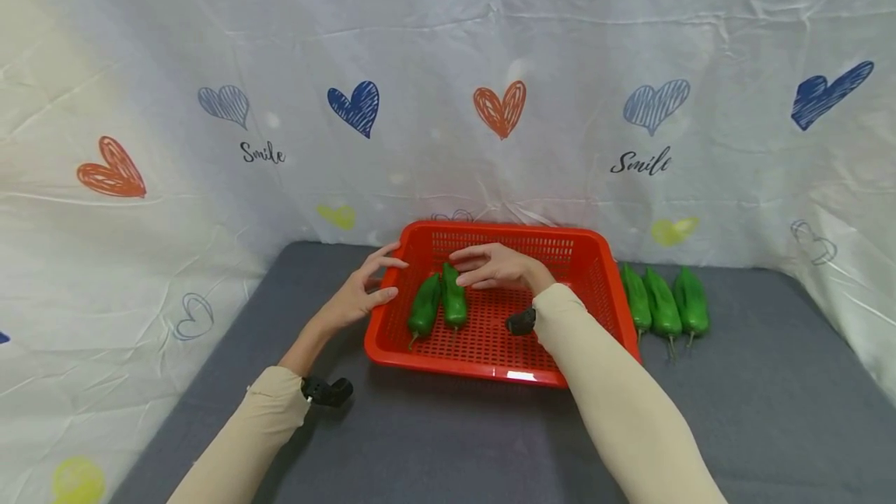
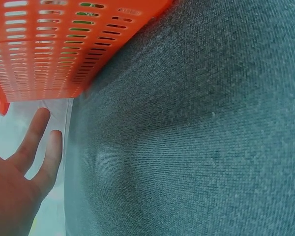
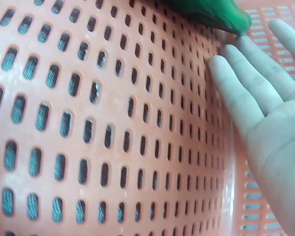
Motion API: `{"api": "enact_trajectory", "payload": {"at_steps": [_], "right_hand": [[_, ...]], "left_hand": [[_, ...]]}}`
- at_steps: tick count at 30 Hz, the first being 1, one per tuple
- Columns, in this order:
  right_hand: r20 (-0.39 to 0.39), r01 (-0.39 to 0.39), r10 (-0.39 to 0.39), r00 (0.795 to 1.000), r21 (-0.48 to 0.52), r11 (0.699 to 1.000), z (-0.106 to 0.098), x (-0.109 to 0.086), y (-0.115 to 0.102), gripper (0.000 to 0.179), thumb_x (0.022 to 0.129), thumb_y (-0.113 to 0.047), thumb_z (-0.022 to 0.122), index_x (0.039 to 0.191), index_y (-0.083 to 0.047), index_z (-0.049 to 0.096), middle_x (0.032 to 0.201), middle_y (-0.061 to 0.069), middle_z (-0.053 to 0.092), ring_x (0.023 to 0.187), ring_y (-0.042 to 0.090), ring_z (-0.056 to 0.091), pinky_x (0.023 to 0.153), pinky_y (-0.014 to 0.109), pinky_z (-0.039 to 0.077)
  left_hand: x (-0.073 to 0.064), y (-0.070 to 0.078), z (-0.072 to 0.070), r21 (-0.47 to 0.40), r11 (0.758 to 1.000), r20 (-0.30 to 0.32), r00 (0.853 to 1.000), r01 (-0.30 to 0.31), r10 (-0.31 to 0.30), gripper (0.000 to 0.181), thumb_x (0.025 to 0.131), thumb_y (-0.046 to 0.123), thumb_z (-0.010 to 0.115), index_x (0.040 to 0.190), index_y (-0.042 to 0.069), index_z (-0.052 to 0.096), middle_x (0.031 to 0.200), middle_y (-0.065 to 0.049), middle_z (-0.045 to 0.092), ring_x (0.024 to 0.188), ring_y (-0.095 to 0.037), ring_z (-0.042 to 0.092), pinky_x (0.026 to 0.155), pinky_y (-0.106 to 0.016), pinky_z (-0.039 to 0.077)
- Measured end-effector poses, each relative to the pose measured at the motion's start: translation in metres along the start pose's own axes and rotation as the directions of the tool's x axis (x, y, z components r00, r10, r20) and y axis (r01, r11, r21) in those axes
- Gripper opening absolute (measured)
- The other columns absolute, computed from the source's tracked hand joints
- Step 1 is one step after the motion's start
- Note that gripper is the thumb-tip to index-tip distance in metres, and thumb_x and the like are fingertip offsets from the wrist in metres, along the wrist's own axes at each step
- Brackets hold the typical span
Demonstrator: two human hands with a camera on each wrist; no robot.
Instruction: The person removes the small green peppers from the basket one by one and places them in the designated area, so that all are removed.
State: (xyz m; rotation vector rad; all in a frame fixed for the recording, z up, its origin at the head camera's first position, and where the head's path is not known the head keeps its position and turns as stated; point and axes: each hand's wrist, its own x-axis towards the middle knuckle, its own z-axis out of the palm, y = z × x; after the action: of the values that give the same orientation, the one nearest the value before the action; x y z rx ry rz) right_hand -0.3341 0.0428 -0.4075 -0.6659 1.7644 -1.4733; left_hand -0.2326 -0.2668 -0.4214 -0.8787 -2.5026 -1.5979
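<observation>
A red plastic basket [image 1: 483, 365] with slotted walls stands on the grey cloth. Two green peppers lie side by side in its left half, the left pepper [image 1: 424, 308] and the right pepper [image 1: 454, 303]. My left hand [image 1: 358, 292] is at the basket's left rim, thumb and fingers spread across the edge. Over the basket, my right hand [image 1: 493, 266] has its fingers extended toward the tip of the right pepper. In the right wrist view the fingertips are close by the green pepper [image 3: 219, 14], with nothing held in the palm.
Three more green peppers [image 1: 661, 303] lie in a row on the cloth just right of the basket. A white curtain [image 1: 434, 45] printed with hearts hangs behind the grey-covered table [image 1: 448, 442]. Both wrists wear small black cameras [image 1: 327, 392].
</observation>
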Motion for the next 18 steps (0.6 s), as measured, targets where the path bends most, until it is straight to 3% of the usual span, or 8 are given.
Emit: {"api": "enact_trajectory", "payload": {"at_steps": [8,13,18], "right_hand": [[-0.073,0.034,-0.039,0.997,-0.067,0.997,0.010,0.006,0.003,0.055,0.096,-0.001,0.069,0.148,0.002,0.049,0.147,0.021,0.050,0.134,0.030,0.050,0.097,0.041,0.049],[-0.144,0.062,-0.083,0.986,-0.146,0.987,0.017,0.010,0.003,0.052,0.093,-0.001,0.073,0.141,0.006,0.056,0.139,0.023,0.057,0.129,0.034,0.054,0.092,0.041,0.053],[-0.190,0.069,-0.105,0.976,-0.186,0.980,0.022,0.013,0.003,0.048,0.090,0.001,0.077,0.134,0.008,0.061,0.132,0.023,0.062,0.124,0.035,0.058,0.089,0.039,0.054]], "left_hand": [[0.000,0.000,0.001,-0.011,1.000,-0.002,1.000,0.017,-0.017,0.040,0.100,0.007,0.064,0.139,0.002,0.055,0.165,-0.011,0.020,0.133,-0.043,0.043,0.091,-0.053,0.049],[-0.001,0.000,0.001,-0.013,1.000,0.000,1.000,0.026,-0.026,0.041,0.100,0.006,0.064,0.140,0.002,0.055,0.165,-0.011,0.020,0.128,-0.044,0.048,0.088,-0.045,0.052],[0.000,0.000,0.001,-0.021,0.999,0.001,1.000,0.028,-0.028,0.041,0.100,0.007,0.064,0.140,0.002,0.055,0.165,-0.011,0.020,0.126,-0.044,0.050,0.086,-0.045,0.053]]}}
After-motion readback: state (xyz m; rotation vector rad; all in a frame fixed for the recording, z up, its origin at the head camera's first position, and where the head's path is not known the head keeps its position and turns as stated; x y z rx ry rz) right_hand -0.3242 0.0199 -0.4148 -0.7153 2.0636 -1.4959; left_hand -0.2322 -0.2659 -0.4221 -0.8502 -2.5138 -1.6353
